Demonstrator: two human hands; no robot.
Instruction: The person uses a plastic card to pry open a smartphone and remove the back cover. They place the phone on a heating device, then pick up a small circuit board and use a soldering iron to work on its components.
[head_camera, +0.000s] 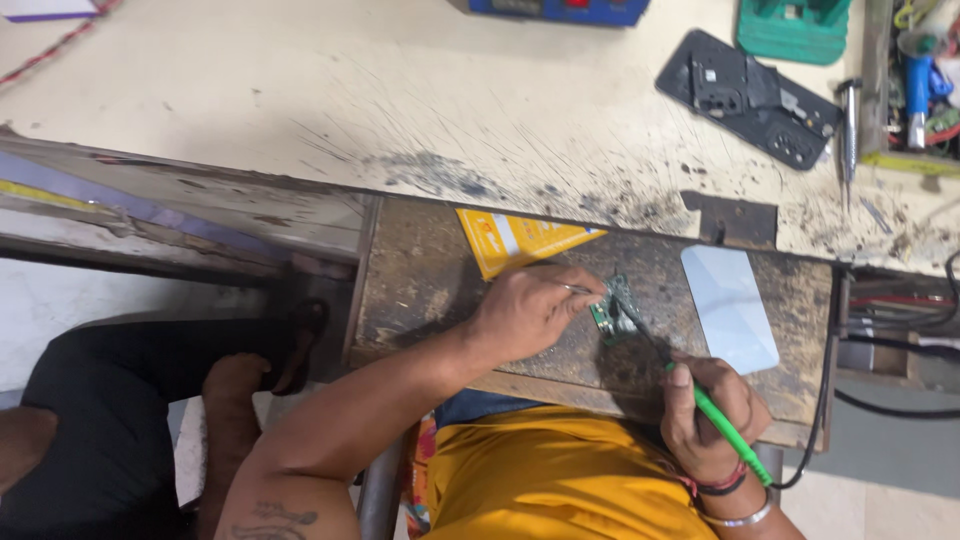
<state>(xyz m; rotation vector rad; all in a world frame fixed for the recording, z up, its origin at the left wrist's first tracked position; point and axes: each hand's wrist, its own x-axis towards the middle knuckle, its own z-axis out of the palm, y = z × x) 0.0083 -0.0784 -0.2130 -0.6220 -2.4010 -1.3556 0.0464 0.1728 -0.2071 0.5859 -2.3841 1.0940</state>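
At the far left of the frame someone else sits with a dark-trousered knee (100, 420) drawn up, taking no part in the work. Moving right, a yellow card (520, 243) lies on the dark, worn tabletop (420, 280) just above the worker's left hand (530, 310). That hand is closed round thin metal tweezers (580, 290), their tips pressed onto a small green circuit board (615, 312) at the centre of the frame. Right of the board, the right hand (712, 405) grips a green-handled soldering iron (725, 425) like a pen, its dark tip slanting up to touch the board's lower edge. A pale blue rounded panel (730, 305) lies just beside, to the right. Further up, on the scratched cream surface in the upper right, rests a dark phone frame (750, 98).

To my eye, this wants a steady tweezer hold so the board cannot slide, the iron's tip brought only onto the joint being worked, and the wrist braced on the tabletop to stop any tremor.
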